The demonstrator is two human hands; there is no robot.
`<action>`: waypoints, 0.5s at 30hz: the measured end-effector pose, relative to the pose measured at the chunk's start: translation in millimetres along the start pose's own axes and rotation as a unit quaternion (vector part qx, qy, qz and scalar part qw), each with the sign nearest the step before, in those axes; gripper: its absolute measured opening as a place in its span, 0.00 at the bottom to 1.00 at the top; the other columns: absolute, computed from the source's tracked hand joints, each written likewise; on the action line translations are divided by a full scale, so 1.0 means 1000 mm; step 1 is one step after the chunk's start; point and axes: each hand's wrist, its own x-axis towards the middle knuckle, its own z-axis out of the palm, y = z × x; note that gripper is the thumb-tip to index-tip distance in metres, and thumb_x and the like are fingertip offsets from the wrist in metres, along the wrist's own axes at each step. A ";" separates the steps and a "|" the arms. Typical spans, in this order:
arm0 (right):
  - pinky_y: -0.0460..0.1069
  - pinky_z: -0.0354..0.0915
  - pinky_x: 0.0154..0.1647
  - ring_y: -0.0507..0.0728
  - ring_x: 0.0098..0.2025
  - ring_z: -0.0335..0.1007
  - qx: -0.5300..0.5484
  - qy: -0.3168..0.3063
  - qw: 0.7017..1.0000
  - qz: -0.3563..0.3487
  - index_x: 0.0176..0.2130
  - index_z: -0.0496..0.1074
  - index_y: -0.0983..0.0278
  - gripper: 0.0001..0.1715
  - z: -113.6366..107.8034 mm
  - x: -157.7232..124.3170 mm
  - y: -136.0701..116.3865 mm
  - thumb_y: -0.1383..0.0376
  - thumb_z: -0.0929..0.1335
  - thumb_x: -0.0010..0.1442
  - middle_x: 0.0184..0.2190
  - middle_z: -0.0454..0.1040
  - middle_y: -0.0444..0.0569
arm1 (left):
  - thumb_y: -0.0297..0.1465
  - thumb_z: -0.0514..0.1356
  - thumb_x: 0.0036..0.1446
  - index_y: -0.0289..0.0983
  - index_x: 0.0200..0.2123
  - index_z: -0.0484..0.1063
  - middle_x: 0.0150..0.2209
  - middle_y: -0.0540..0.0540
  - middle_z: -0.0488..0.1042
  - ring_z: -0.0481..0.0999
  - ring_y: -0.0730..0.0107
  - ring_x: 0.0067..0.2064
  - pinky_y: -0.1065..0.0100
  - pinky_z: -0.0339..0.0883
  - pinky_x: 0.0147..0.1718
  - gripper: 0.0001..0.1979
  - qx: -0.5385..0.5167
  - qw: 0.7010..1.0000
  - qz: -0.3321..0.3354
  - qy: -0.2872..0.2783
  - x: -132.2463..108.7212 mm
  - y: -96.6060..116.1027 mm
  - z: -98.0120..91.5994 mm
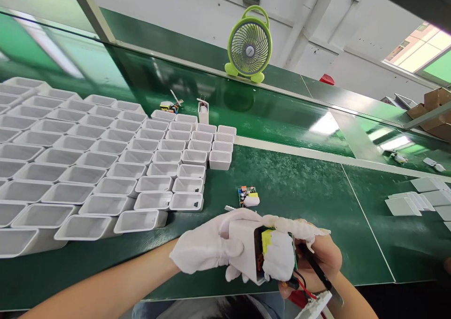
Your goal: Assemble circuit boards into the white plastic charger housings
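One white case [248,251] clamped in the left hand [209,244], long axis sideways, mouth facing right, and the right hand [322,251] grips the circuit assembly [279,258]!

White case [248,246], green tabletop [303,182]

This looks like a workshop for assembling electronics: rows of identical white cases [114,187] stand on a long green surface [299,187], with loose circuit boards [248,197] nearby. Beyond runs a glossy green strip [282,117] like a conveyor belt, edged by pale rails [282,150]. A portable fan [250,46], brown cartons [435,103] and a plain white wall [148,6] also suit a factory floor.
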 end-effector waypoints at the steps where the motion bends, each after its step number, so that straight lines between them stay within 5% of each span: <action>1: 0.51 0.56 0.23 0.54 0.23 0.55 0.007 0.016 1.000 -0.011 0.38 0.72 0.58 0.32 0.001 0.004 -0.001 0.37 0.75 0.48 0.24 0.60 0.43 | 0.38 0.71 0.57 0.38 0.57 0.67 0.37 0.44 0.79 0.80 0.71 0.28 0.79 0.57 0.17 0.28 0.001 1.000 -0.001 0.003 0.000 0.000 0.000; 8: 0.50 0.50 0.21 0.52 0.21 0.50 0.025 0.027 0.998 -0.055 0.34 0.68 0.58 0.22 0.003 0.017 -0.005 0.46 0.75 0.56 0.21 0.55 0.39 | 0.39 0.71 0.57 0.36 0.56 0.66 0.37 0.41 0.80 0.81 0.69 0.29 0.79 0.60 0.17 0.29 0.008 1.000 -0.013 0.010 -0.001 -0.001 -0.002; 11: 0.49 0.53 0.21 0.52 0.21 0.53 0.027 0.006 0.998 -0.050 0.39 0.72 0.58 0.18 0.001 0.017 -0.007 0.49 0.73 0.61 0.21 0.58 0.40 | 0.40 0.71 0.56 0.35 0.56 0.66 0.37 0.41 0.80 0.81 0.68 0.29 0.78 0.60 0.17 0.29 0.013 1.000 -0.015 0.008 -0.001 0.000 -0.001; 15: 0.49 0.57 0.22 0.53 0.21 0.56 0.011 0.007 0.999 -0.048 0.50 0.75 0.60 0.24 0.000 0.016 -0.009 0.49 0.73 0.61 0.21 0.62 0.41 | 0.39 0.71 0.57 0.37 0.56 0.67 0.36 0.43 0.80 0.80 0.70 0.28 0.79 0.60 0.17 0.28 0.009 1.000 -0.011 -0.005 -0.001 0.000 -0.002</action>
